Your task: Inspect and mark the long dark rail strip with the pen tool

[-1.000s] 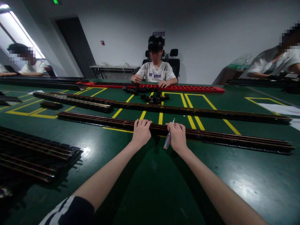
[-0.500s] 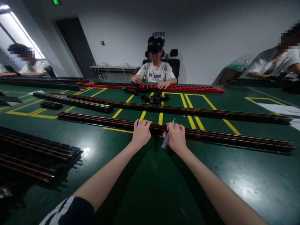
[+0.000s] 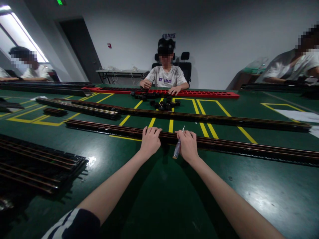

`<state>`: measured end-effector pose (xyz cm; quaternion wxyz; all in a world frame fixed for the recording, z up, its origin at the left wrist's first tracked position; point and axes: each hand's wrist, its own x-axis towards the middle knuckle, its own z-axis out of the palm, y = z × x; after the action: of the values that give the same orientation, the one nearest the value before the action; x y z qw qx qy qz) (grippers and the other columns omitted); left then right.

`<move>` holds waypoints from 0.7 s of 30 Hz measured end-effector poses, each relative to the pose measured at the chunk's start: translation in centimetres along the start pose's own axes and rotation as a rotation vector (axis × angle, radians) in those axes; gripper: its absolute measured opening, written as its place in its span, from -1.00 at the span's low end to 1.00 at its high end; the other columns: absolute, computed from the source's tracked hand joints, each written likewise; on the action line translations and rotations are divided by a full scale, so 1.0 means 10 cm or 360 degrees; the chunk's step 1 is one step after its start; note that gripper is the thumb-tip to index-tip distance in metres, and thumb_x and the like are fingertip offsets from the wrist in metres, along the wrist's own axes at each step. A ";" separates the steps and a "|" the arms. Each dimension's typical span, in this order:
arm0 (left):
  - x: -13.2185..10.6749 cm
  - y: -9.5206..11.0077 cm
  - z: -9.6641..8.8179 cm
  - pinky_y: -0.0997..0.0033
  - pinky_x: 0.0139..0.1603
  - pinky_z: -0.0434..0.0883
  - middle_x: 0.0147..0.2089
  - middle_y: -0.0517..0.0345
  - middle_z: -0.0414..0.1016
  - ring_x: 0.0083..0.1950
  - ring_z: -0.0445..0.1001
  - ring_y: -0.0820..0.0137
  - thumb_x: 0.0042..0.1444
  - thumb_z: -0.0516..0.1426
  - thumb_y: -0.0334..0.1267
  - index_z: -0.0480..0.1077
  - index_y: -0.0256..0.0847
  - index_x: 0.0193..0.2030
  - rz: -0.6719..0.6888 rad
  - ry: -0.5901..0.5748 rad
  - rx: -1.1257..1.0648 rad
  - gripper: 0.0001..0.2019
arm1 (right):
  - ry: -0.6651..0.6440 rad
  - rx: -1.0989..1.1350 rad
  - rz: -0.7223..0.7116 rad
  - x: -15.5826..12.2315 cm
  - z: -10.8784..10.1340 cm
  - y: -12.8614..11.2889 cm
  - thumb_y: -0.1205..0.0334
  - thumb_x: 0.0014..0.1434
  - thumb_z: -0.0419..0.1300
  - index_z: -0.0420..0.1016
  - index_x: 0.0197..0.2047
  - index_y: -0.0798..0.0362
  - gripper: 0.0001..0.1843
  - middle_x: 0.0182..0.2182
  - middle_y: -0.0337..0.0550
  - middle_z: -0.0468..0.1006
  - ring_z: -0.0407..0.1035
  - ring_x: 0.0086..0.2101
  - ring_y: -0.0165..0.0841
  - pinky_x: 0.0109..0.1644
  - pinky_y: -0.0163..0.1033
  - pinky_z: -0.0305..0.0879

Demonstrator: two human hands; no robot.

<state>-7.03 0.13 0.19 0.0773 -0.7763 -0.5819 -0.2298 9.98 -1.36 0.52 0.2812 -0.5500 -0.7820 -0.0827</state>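
A long black rail with copper-coloured strips (image 3: pixel 231 146) lies across the green table in front of me. My left hand (image 3: pixel 150 142) has its fingers curled over the rail's far edge, left of the middle. A short way to the right, my right hand (image 3: pixel 187 144) also grips the rail. Tucked in that same hand is a small screwdriver (image 3: pixel 176 149) with a clear handle, its thin metal tip pointing up and away. My fingertips behind the rail are partly hidden.
A second long rail (image 3: pixel 211 118) lies beyond mine. Several more rails (image 3: pixel 37 162) are stacked at left. Black parts (image 3: pixel 164 105) sit mid-table, before a red tray (image 3: pixel 214 94) where a co-worker's hands (image 3: pixel 174 90) rest. Papers (image 3: pixel 296 115) lie at right.
The rail under my hands has slid to the right, its right end now past the picture's edge. My hands stay in nearly the same place; the screwdriver has tilted slightly more upright.
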 end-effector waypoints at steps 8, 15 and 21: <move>0.00 0.00 0.00 0.02 0.31 0.05 0.03 0.04 0.46 0.14 0.32 0.23 0.09 -0.08 -0.48 0.38 -0.17 0.04 0.0000 -0.0009 -0.0009 -0.58 | 0.0029 -0.0050 -0.0040 0.00 -0.01 -0.01 0.31 0.08 0.07 0.24 -0.35 0.03 -0.95 -0.28 -0.02 0.53 0.34 -0.20 -0.17 0.02 -0.05 0.08; 0.00 0.00 -0.01 0.02 0.31 0.04 0.05 0.03 0.45 0.15 0.31 0.23 0.09 -0.09 -0.48 0.37 -0.19 0.04 -0.0007 -0.0003 -0.0027 -0.58 | -0.0014 -0.0129 0.0062 0.01 0.01 -0.03 0.24 0.12 0.08 0.26 -0.33 0.05 -0.93 -0.29 0.01 0.52 0.34 -0.20 -0.14 0.00 -0.04 0.08; 0.01 0.01 0.00 0.03 0.30 0.05 0.05 0.04 0.45 0.15 0.32 0.23 0.07 -0.08 -0.49 0.36 -0.16 0.05 -0.0009 0.0024 0.0005 -0.57 | -0.0017 -0.0095 0.0016 0.03 0.00 -0.07 0.37 0.06 0.07 0.26 -0.32 0.04 -0.91 -0.25 0.01 0.54 0.31 -0.14 -0.12 0.01 -0.03 0.05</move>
<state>-6.92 0.14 0.25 0.0823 -0.7728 -0.5838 -0.2348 9.33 -1.38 0.81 0.2609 -0.5625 -0.7780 -0.1017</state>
